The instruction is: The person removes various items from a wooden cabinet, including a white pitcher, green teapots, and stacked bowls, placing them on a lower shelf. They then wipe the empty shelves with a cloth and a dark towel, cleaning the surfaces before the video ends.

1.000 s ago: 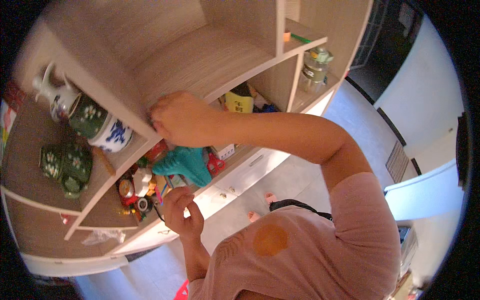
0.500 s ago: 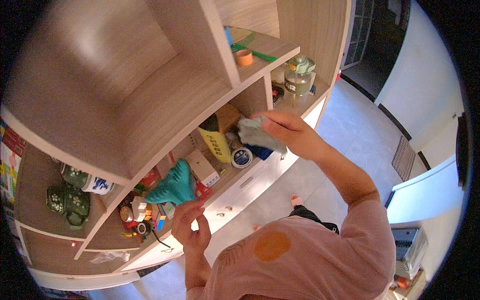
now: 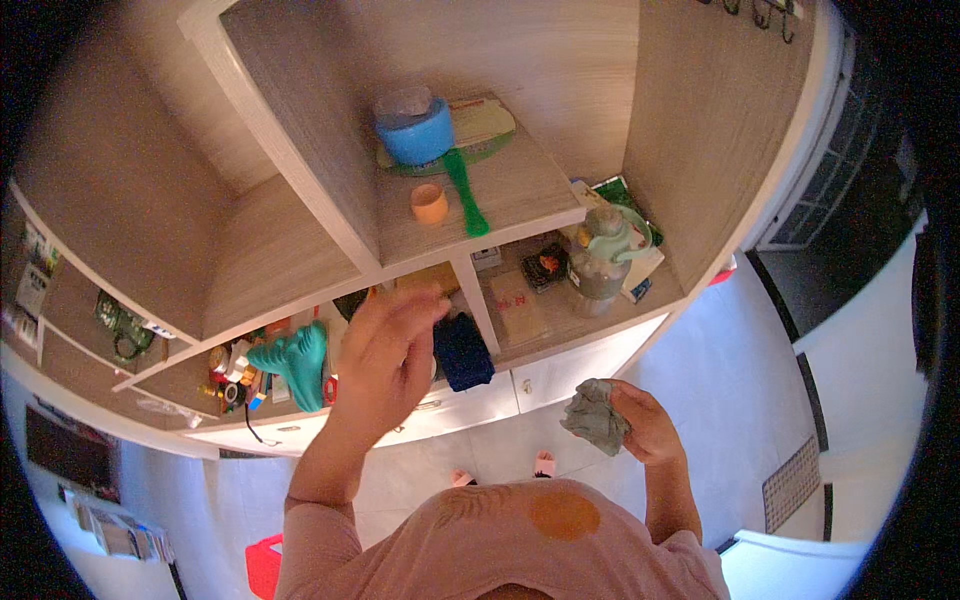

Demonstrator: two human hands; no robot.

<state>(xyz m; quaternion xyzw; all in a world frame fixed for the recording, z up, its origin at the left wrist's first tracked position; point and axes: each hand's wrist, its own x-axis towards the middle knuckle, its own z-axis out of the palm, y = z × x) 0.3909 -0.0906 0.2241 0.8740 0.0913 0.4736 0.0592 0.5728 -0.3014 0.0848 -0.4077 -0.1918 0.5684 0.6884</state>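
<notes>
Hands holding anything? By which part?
The right hand holds a crumpled gray cloth by its right-hand edge; the left hand appears empty.

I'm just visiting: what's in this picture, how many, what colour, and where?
shelf unit: 1, light wood, upper half
tub: 1, blue, upper shelf
cup-like thing: 1, orange, upper shelf
strip: 1, green, upper shelf
bottle: 1, clear and pale green, right compartment
hooks: several, dark, top right
bundle: 1, dark blue, centre compartment
ribbed thing: 1, teal, lower left
small items: many, mixed colours, lower left
pot: 1, dark green, far left
cupboard fronts: several, white, under the compartments
unclear thing: 1, red, bottom left
mat: 1, brownish, lower right
cloth: 1, grey-green, lower right
shirt: 1, pink, bottom
left grip: 1, bare hand, open, centre left
right grip: 1, bare hand, holding the cloth
</notes>
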